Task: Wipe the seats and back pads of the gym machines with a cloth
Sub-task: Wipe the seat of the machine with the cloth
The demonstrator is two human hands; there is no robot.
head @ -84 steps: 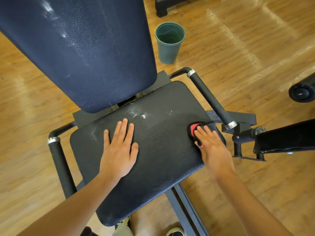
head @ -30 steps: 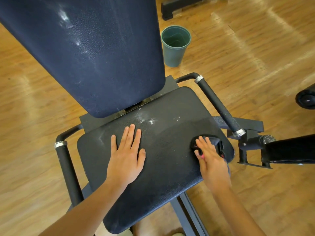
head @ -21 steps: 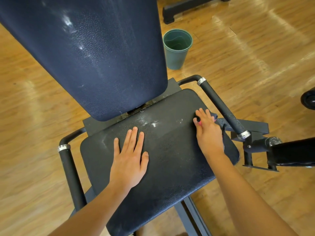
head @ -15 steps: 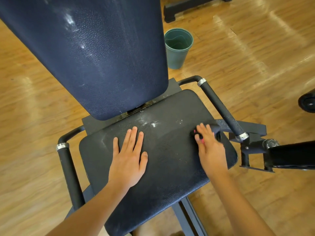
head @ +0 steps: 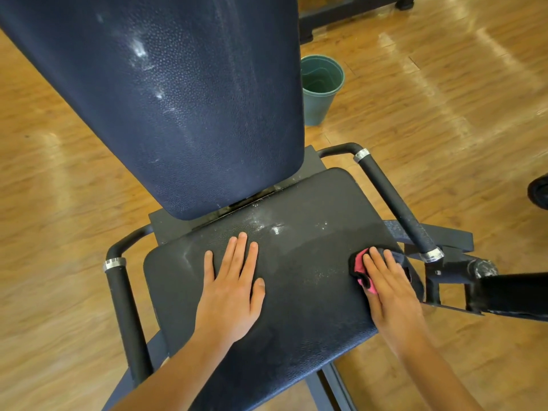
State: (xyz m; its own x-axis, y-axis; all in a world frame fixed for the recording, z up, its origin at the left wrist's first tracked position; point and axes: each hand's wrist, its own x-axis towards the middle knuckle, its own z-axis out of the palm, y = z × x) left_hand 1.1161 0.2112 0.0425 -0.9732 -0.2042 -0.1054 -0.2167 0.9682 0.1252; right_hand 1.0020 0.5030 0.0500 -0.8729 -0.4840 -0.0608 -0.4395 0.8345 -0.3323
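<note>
Back pad (head: 189, 108): upright, white smears on upper face; risk they get skipped while wiping stays on seat.

Seat (head: 296, 307): white specks near rear edge, beside back pad gap; risk of residue pushed into gap.

Left hand (head: 234, 289): flat mid-seat, fingers straight, slightly spread; may re-soil wiped area.

Right hand (head: 388, 292): fingers straight, together, pressing cloth (head: 360, 266) at seat's right edge, near handle (head: 394, 200); cloth could slide off edge.

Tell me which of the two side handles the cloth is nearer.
The right handle: the cloth, pressed under the right hand, lies at the seat edge beside it. The left handle is across the seat.
</note>
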